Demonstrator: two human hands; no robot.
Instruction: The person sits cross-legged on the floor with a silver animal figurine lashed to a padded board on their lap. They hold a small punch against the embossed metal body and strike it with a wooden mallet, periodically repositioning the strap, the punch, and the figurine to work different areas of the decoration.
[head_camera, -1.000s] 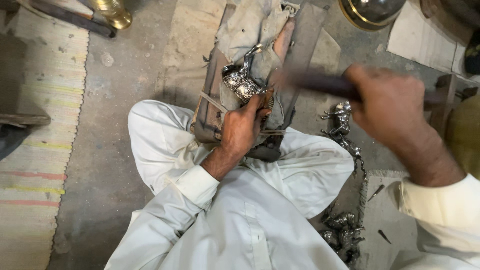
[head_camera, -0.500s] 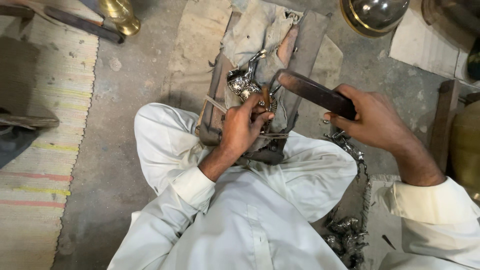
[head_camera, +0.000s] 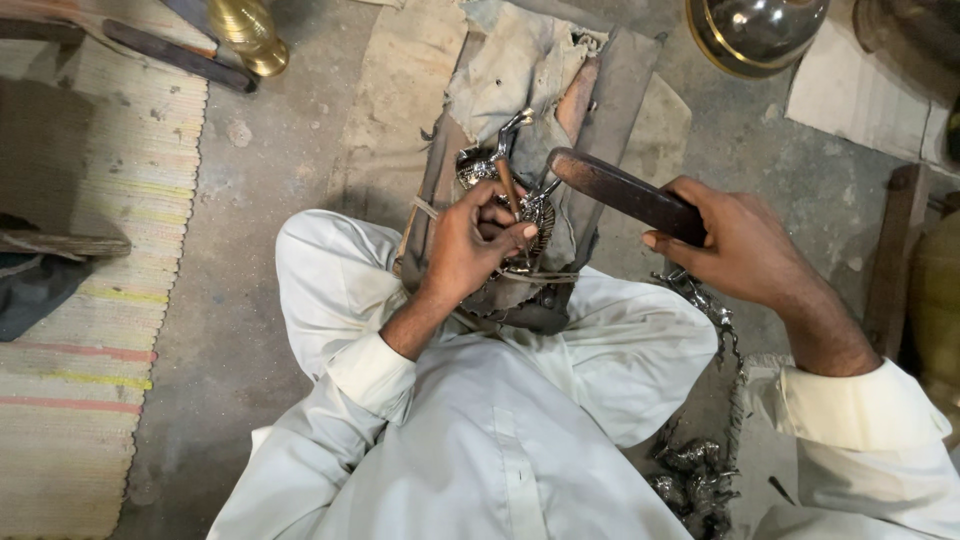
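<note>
Now the right hand, clenched on a dark wooden mallet, has dropped (from raised) onto the thin chisel the left hand pinches against the shiny ornate metal piece.

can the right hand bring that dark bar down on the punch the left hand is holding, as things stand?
Probably yes. The right hand holds the dark bar with its end just beside the punch pinched in the left hand; nothing sits between them, though the fingers are close.

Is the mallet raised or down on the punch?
Raised: the mallet in the right hand is apart from the punch the left hand holds.
</note>
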